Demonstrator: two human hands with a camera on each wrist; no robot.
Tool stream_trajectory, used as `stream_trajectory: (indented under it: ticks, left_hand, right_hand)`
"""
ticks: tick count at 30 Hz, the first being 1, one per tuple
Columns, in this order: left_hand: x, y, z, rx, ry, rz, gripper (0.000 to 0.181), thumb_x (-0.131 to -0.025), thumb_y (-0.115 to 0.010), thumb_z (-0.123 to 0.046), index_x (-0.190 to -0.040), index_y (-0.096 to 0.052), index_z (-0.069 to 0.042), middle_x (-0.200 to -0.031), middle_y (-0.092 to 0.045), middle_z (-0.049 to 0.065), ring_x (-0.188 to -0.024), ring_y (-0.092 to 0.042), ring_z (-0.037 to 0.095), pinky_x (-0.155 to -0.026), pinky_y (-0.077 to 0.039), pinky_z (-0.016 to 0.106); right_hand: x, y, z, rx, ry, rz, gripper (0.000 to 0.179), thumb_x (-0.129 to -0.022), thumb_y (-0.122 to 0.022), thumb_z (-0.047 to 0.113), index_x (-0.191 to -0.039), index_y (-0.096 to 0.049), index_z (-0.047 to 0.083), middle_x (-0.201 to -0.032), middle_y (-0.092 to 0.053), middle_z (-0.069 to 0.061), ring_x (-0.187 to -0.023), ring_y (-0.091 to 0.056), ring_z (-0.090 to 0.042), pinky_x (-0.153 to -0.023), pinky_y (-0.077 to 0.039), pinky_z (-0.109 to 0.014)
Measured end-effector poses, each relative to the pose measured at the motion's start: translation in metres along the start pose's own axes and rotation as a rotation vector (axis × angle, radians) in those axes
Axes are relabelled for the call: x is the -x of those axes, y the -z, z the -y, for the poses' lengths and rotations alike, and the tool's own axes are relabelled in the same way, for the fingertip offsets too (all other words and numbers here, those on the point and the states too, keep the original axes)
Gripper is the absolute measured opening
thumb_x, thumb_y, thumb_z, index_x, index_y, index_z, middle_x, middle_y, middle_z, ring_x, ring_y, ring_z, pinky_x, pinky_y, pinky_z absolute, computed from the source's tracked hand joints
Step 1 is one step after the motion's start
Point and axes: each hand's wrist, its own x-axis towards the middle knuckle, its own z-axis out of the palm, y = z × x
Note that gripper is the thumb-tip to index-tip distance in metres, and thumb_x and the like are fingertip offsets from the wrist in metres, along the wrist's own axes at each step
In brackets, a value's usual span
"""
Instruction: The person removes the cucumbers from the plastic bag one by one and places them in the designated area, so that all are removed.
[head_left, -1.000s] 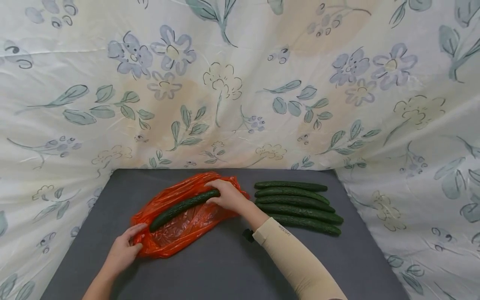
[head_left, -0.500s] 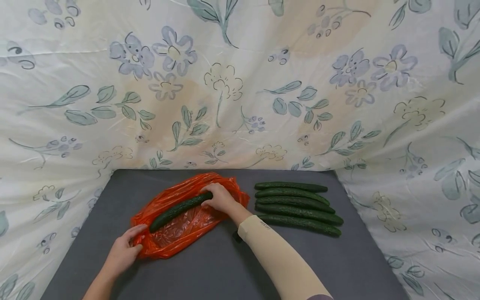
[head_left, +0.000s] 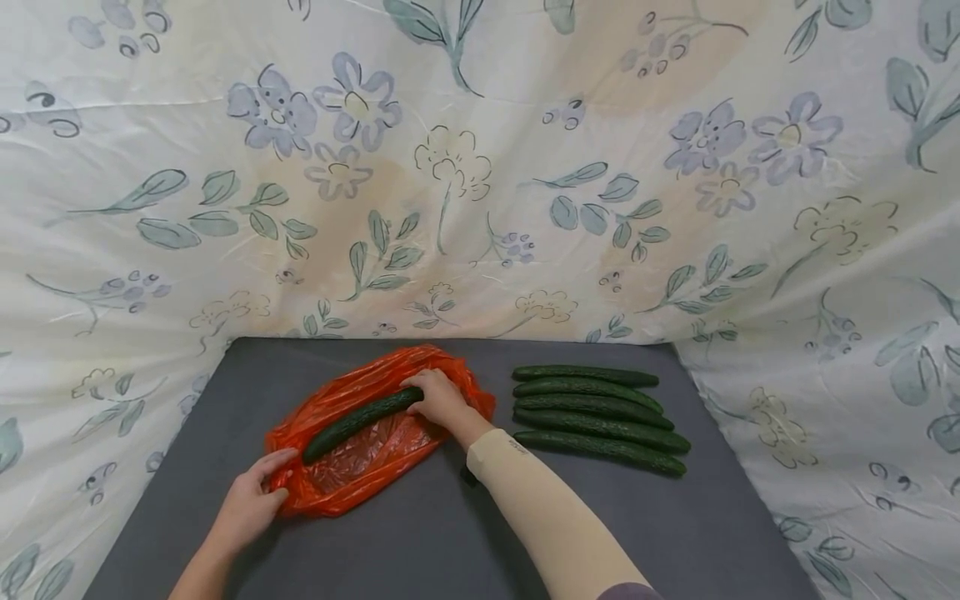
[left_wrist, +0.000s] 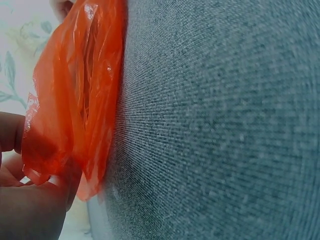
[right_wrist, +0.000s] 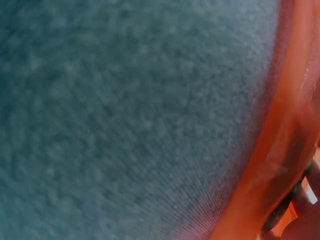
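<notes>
An orange-red plastic bag lies spread on the grey surface, left of centre. A long dark green cucumber rests slantwise on or in it. My right hand grips the cucumber's upper right end; the right wrist view catches only part of the fingers beside the bag. My left hand pinches the bag's lower left edge. In the left wrist view the thin film shows between the thumb and fingers. Bag folds partly cover the left fingertips in the head view.
Several cucumbers lie side by side in a row on the grey tabletop, right of the bag. A floral cloth hangs behind and along both sides. My right forearm in a beige sleeve crosses the front.
My right hand has shifted slightly left and down, keeping hold of the cucumber's end. The left hand and the bag stay almost in place.
</notes>
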Motion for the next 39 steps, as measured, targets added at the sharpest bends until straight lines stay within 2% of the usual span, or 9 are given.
stream_trajectory:
  ticks: [4, 9, 11, 14, 16, 18, 25, 31, 39]
  left_hand:
    - [-0.001, -0.001, 0.001, 0.01, -0.014, -0.003, 0.056, -0.087, -0.057, 0.002, -0.143, -0.053, 0.002, -0.153, -0.042, 0.027, -0.138, -0.04, 0.043, -0.08, -0.041, 0.014]
    - [0.0, -0.003, 0.003, 0.028, -0.02, -0.013, 0.057, -0.086, -0.056, 0.003, -0.143, -0.053, 0.003, -0.153, -0.042, 0.027, -0.136, -0.044, 0.043, -0.078, -0.042, 0.013]
    - [0.0, -0.004, 0.004, 0.037, -0.019, -0.011, 0.058, -0.086, -0.055, 0.004, -0.144, -0.051, 0.004, -0.153, -0.041, 0.027, -0.135, -0.045, 0.042, -0.078, -0.045, 0.018]
    - [-0.001, -0.004, 0.005, 0.021, -0.015, -0.005, 0.059, -0.087, -0.056, 0.003, -0.146, -0.048, 0.005, -0.155, -0.038, 0.028, -0.14, -0.038, 0.046, -0.096, -0.049, 0.037]
    - [-0.002, -0.004, 0.006, 0.01, -0.007, 0.001, 0.061, -0.087, -0.056, 0.001, -0.147, -0.046, 0.005, -0.156, -0.035, 0.028, -0.143, -0.03, 0.05, -0.107, -0.042, 0.052]
    - [-0.001, -0.004, 0.006, 0.013, 0.002, 0.005, 0.063, -0.087, -0.056, 0.0, -0.149, -0.043, 0.006, -0.157, -0.032, 0.029, -0.145, -0.024, 0.052, -0.111, -0.032, 0.063]
    - [-0.002, -0.003, 0.005, -0.006, -0.021, -0.014, 0.065, -0.087, -0.059, 0.001, -0.149, -0.041, 0.008, -0.157, -0.033, 0.027, -0.146, -0.025, 0.05, -0.112, -0.029, 0.061]
    - [-0.002, -0.003, 0.004, -0.037, -0.021, -0.019, 0.064, -0.087, -0.058, 0.0, -0.149, -0.042, 0.006, -0.156, -0.034, 0.027, -0.144, -0.03, 0.049, -0.106, -0.039, 0.053]
    - [-0.001, -0.003, 0.002, 0.003, -0.006, 0.007, 0.065, -0.088, -0.055, 0.001, -0.15, -0.039, 0.007, -0.158, -0.029, 0.03, -0.144, -0.024, 0.053, -0.109, -0.033, 0.064]
  right_hand:
    - [0.0, 0.0, 0.002, 0.031, 0.0, -0.01, 0.039, -0.089, -0.076, 0.02, -0.128, -0.071, 0.026, -0.134, -0.063, 0.0, -0.129, -0.051, -0.022, -0.106, -0.045, -0.04]
    - [0.003, 0.004, 0.006, 0.108, 0.042, -0.023, 0.038, -0.092, -0.072, 0.029, -0.13, -0.069, 0.03, -0.138, -0.059, 0.002, -0.126, -0.05, -0.02, -0.1, -0.047, -0.045]
    - [0.006, 0.007, 0.006, 0.128, 0.062, -0.024, 0.04, -0.092, -0.07, 0.034, -0.132, -0.067, 0.032, -0.14, -0.057, 0.004, -0.128, -0.049, -0.019, -0.098, -0.047, -0.046]
    - [0.012, 0.012, 0.006, 0.15, 0.089, -0.034, 0.04, -0.093, -0.069, 0.038, -0.132, -0.066, 0.035, -0.139, -0.058, 0.006, -0.125, -0.05, -0.018, -0.096, -0.047, -0.046]
    - [0.017, 0.016, 0.007, 0.172, 0.107, -0.043, 0.04, -0.093, -0.068, 0.04, -0.132, -0.066, 0.036, -0.136, -0.06, 0.007, -0.123, -0.051, -0.017, -0.094, -0.048, -0.045]
    - [0.021, 0.019, 0.007, 0.186, 0.124, -0.045, 0.04, -0.093, -0.068, 0.041, -0.132, -0.066, 0.036, -0.134, -0.062, 0.008, -0.122, -0.053, -0.016, -0.094, -0.048, -0.045]
    - [0.035, 0.026, 0.007, 0.18, 0.158, -0.015, 0.039, -0.094, -0.067, 0.041, -0.133, -0.066, 0.033, -0.132, -0.062, 0.008, -0.119, -0.061, -0.014, -0.099, -0.048, -0.042]
    - [0.052, 0.032, 0.011, 0.133, 0.199, -0.054, 0.04, -0.095, -0.066, 0.04, -0.134, -0.066, 0.03, -0.13, -0.063, 0.006, -0.116, -0.061, -0.013, -0.093, -0.044, -0.04]
    - [0.072, 0.045, 0.016, 0.108, 0.215, -0.113, 0.039, -0.095, -0.066, 0.038, -0.134, -0.067, 0.029, -0.127, -0.064, 0.006, -0.114, -0.062, -0.013, -0.088, -0.041, -0.038]
